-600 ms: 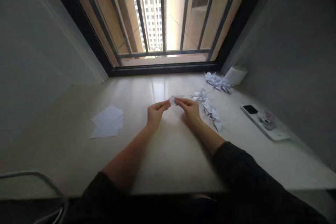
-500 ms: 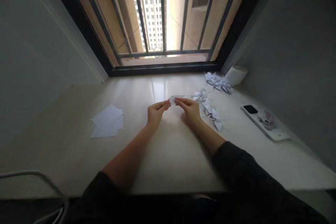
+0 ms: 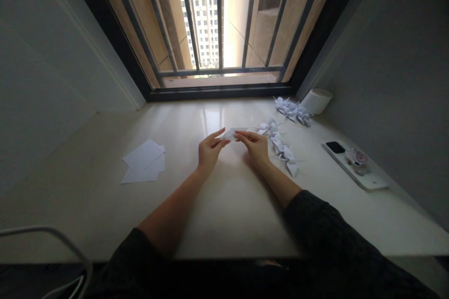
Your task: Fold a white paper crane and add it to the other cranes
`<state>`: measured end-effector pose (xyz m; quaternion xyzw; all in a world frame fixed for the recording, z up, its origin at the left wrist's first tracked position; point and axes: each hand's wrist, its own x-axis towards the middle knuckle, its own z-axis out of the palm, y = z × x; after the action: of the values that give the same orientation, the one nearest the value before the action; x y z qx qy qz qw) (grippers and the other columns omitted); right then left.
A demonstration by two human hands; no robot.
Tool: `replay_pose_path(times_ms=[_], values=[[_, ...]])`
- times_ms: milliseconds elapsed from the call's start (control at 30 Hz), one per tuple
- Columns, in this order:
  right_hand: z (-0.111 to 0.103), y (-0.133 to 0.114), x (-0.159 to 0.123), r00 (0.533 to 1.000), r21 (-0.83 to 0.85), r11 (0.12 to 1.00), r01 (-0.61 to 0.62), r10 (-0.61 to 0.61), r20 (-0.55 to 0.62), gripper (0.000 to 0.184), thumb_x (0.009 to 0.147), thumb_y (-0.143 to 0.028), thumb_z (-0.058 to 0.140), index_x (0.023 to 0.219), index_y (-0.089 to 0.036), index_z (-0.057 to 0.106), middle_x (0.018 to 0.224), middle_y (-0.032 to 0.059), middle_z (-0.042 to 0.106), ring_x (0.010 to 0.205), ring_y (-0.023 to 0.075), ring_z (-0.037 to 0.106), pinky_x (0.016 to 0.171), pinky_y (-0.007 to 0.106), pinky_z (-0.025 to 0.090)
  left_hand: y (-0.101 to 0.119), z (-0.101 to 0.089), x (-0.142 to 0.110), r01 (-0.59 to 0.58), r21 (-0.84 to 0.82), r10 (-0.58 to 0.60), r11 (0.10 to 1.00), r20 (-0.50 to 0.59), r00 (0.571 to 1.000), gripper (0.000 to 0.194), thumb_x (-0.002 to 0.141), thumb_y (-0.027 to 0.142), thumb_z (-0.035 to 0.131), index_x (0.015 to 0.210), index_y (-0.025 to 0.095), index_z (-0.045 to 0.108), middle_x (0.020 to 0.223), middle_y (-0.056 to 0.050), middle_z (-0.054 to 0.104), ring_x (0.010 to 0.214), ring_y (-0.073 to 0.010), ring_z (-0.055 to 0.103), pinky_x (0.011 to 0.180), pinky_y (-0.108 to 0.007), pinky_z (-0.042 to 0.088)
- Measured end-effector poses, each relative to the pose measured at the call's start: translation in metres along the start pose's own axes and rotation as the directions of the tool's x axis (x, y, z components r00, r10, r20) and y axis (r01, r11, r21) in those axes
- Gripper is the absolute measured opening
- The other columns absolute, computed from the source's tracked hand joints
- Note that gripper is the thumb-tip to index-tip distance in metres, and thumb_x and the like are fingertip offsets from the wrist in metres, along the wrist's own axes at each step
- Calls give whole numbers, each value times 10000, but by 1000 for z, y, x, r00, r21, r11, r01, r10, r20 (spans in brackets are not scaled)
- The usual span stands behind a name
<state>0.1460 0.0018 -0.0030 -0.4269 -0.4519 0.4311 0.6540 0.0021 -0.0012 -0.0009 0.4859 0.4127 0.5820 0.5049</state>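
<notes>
A cable [image 3: 45, 230] curves in nearest, white sheets [image 3: 144, 160] beyond. And here — right hand [image 3: 257, 148] pinching a folded paper [image 3: 230, 134] between both hands; left hand [image 3: 208, 153], forefinger and thumb parted around its end, grip unclear — folded pieces [image 3: 277, 141] alongside, white roll [image 3: 318, 102] farthest.

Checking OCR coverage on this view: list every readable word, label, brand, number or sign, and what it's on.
No readable text.
Phone: small mark near its lower end, too small to read.
Round ornament on it: any lettering too small to tell.
Held paper, loose sheets, white roll: no writing visible.
</notes>
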Motion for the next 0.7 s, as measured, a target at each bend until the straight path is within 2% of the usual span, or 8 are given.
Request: replay_pose_path(times_ms=[133, 433, 700], values=[[-1, 1, 0, 1000, -34, 999, 0, 0, 5, 196, 617, -295, 766, 791, -208, 749, 758, 40, 734, 670, 168, 654, 696, 331, 522, 0, -1, 1, 10, 18, -10, 1000, 1, 1000, 540, 615, 318, 773, 1122, 184, 645, 805, -39, 728, 737, -150, 649, 773, -312, 498], [-1, 5, 1, 999, 1, 1000, -11, 11, 35, 222, 609, -307, 771, 806, -209, 744, 771, 40, 734, 700, 179, 668, 741, 352, 528, -4, -2, 3, 45, -41, -47, 998, -37, 998, 388, 622, 331, 761, 976, 183, 706, 858, -69, 727, 769, -167, 662, 756, -316, 493], [3, 4, 0, 1000, 32, 999, -18, 17, 6, 209, 609, -311, 771, 783, -200, 737, 758, 36, 726, 657, 160, 641, 705, 334, 523, -2, 0, 1, 57, -54, -58, 997, -8, 998, 443, 631, 348, 758, 1035, 184, 681, 834, -57, 726, 770, -174, 673, 794, -336, 486]])
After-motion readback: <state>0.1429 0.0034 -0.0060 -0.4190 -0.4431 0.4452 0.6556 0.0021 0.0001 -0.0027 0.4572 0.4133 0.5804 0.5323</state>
